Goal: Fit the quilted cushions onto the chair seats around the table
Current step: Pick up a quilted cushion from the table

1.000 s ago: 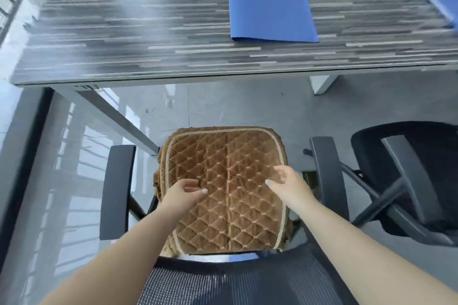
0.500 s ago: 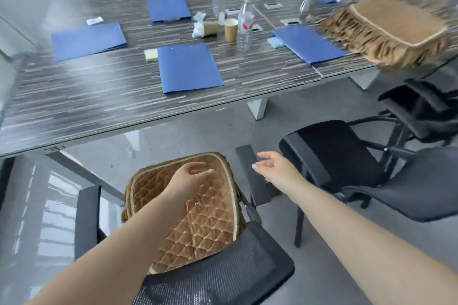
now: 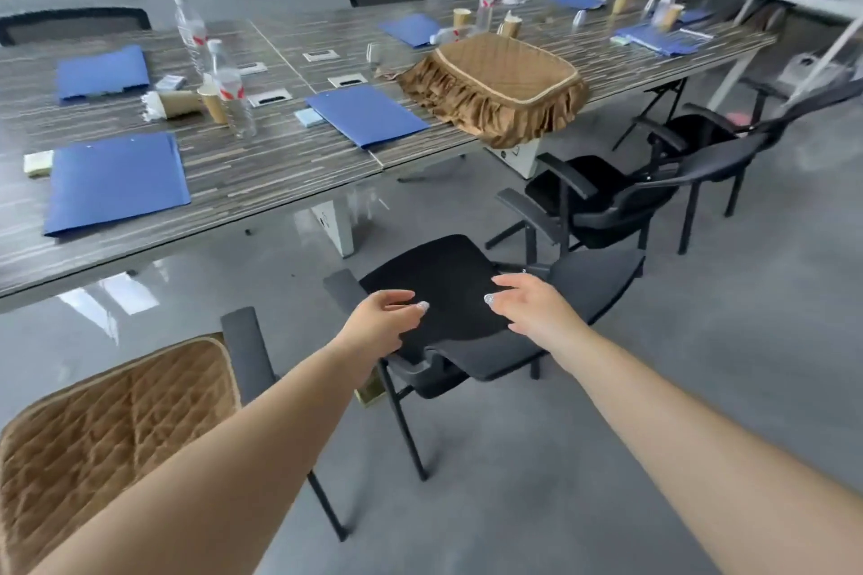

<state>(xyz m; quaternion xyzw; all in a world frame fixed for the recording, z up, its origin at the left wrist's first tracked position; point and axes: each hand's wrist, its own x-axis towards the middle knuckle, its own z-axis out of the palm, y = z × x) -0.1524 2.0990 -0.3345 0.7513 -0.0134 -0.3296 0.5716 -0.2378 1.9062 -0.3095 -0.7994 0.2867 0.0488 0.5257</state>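
Observation:
A brown quilted cushion [image 3: 116, 425] covers the seat of the chair at the lower left. More brown cushions with a frilled skirt [image 3: 499, 84] lie in a pile on the striped table [image 3: 280, 154], overhanging its near edge. A black chair with a bare seat [image 3: 443, 289] stands in the middle of the view. My left hand [image 3: 380, 322] and my right hand [image 3: 532, 308] hover over that bare seat, both empty with fingers spread.
Blue folders [image 3: 116, 182], water bottles [image 3: 231, 88], paper cups and sticky notes lie on the table. Two more black chairs [image 3: 602, 200] stand to the right. A white table [image 3: 794, 0] stands at the far right. The floor is grey.
My view and both hands have swung right, off the cushioned chair and over the bare black chair. My left hand has let go of the fitted cushion.

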